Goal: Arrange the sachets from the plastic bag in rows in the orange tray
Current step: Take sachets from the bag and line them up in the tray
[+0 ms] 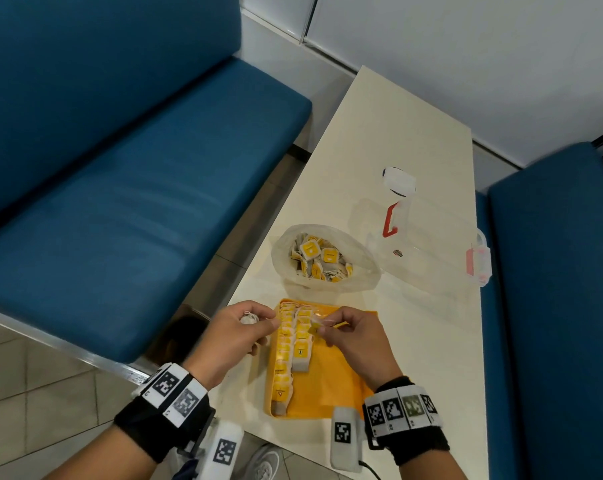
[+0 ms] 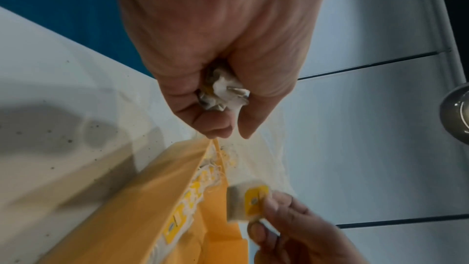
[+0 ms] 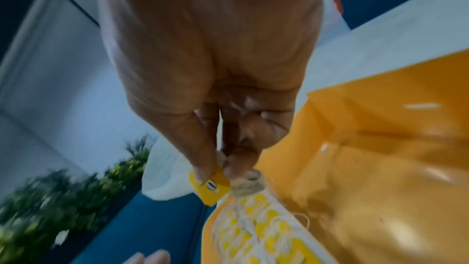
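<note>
The orange tray (image 1: 331, 386) lies on the cream table with two rows of yellow-tagged sachets (image 1: 286, 344) along its left side. Beyond it stands the open plastic bag (image 1: 324, 258) full of sachets. My left hand (image 1: 237, 327) hovers at the tray's left edge, fingers curled round a bunch of white sachets (image 2: 223, 91). My right hand (image 1: 345, 327) is over the tray's far end and pinches one sachet (image 2: 248, 202) by its yellow tag (image 3: 209, 186) between thumb and forefinger. The tray's right half is bare orange (image 3: 380, 168).
A clear plastic box (image 1: 428, 244) with red latches stands at the table's back right. Blue benches (image 1: 120, 202) flank the table on both sides. The table's left edge runs close by the tray (image 2: 121, 198).
</note>
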`<control>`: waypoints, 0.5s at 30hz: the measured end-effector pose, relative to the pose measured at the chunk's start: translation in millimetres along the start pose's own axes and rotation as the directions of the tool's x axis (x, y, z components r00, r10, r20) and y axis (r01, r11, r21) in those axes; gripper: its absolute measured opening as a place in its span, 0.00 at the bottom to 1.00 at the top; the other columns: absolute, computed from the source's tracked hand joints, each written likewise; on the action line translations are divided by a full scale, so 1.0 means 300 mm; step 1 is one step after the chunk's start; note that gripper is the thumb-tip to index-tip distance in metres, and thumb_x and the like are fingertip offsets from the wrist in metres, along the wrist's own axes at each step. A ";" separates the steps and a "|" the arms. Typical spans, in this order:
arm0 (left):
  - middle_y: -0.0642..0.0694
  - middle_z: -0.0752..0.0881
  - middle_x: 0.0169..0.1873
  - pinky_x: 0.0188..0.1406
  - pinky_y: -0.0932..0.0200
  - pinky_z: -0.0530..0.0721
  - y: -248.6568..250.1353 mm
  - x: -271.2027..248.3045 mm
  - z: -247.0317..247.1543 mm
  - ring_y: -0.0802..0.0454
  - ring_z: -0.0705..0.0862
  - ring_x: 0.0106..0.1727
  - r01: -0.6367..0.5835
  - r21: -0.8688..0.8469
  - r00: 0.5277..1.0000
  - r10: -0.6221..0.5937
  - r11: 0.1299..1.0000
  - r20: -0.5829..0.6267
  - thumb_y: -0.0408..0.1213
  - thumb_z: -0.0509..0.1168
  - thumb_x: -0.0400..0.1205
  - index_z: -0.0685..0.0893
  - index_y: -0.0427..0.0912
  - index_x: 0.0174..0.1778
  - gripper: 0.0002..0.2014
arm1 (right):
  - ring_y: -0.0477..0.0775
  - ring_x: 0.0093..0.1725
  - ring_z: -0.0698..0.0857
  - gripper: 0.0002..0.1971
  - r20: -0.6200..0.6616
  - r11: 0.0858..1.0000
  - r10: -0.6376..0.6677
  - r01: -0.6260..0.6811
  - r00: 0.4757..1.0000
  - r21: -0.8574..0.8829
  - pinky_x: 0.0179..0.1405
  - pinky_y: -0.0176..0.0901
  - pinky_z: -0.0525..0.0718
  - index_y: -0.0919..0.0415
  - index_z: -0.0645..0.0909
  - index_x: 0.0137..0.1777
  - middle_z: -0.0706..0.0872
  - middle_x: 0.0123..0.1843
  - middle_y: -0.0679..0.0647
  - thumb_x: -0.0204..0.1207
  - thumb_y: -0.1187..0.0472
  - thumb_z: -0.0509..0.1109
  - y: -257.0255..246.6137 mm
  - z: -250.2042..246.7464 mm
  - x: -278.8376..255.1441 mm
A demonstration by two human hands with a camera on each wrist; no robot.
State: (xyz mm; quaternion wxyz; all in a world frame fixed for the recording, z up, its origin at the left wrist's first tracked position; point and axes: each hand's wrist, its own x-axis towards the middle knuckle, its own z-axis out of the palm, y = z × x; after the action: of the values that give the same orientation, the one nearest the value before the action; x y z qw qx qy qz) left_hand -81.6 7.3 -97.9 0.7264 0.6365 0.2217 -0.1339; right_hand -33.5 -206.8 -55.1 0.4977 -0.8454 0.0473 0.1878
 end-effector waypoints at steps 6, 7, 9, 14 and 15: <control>0.46 0.90 0.38 0.30 0.61 0.83 -0.046 0.004 -0.009 0.54 0.86 0.34 0.020 0.072 1.000 -0.020 0.997 -0.005 0.37 0.78 0.79 0.91 0.46 0.45 0.03 | 0.61 0.34 0.90 0.03 0.074 0.993 0.107 -0.111 0.992 0.047 0.21 0.41 0.77 0.70 0.77 0.48 0.88 0.37 0.56 0.81 0.71 0.70 0.064 -0.018 -0.029; 0.45 0.90 0.39 0.29 0.62 0.83 -0.055 0.002 -0.007 0.54 0.86 0.34 0.020 0.089 1.000 -0.019 0.996 -0.006 0.37 0.78 0.79 0.91 0.45 0.45 0.03 | 0.60 0.33 0.90 0.02 0.089 0.992 0.119 -0.121 0.989 0.019 0.21 0.41 0.77 0.68 0.77 0.48 0.88 0.36 0.56 0.81 0.71 0.69 0.074 -0.013 -0.031; 0.44 0.90 0.40 0.28 0.62 0.83 -0.075 -0.001 -0.002 0.53 0.86 0.35 0.022 0.120 1.000 -0.021 0.993 -0.011 0.38 0.79 0.77 0.91 0.45 0.45 0.04 | 0.56 0.31 0.89 0.03 0.130 0.989 0.147 -0.142 0.981 -0.042 0.22 0.41 0.79 0.64 0.77 0.47 0.88 0.35 0.58 0.81 0.71 0.68 0.096 -0.002 -0.033; 0.49 0.90 0.41 0.30 0.59 0.84 -0.128 0.005 0.001 0.51 0.88 0.38 0.022 0.217 1.000 -0.021 0.976 -0.007 0.45 0.83 0.72 0.91 0.50 0.43 0.09 | 0.50 0.26 0.87 0.06 0.232 0.961 0.245 -0.204 0.941 -0.186 0.24 0.40 0.82 0.64 0.77 0.49 0.87 0.36 0.64 0.79 0.75 0.67 0.127 0.032 -0.039; 0.49 0.90 0.43 0.31 0.59 0.84 -0.134 0.006 0.002 0.51 0.89 0.40 0.019 0.230 1.000 -0.019 0.973 -0.002 0.46 0.84 0.71 0.91 0.51 0.43 0.10 | 0.49 0.24 0.86 0.07 0.251 0.952 0.265 -0.213 0.931 -0.218 0.24 0.39 0.82 0.64 0.78 0.50 0.87 0.36 0.65 0.79 0.75 0.67 0.131 0.040 -0.038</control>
State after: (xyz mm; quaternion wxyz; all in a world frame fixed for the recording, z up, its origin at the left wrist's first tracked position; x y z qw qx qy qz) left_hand -99.2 0.7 -133.6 0.6464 0.7143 0.2109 -0.1657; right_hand -57.9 -217.3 -88.6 0.3910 -0.8415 0.0622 0.3676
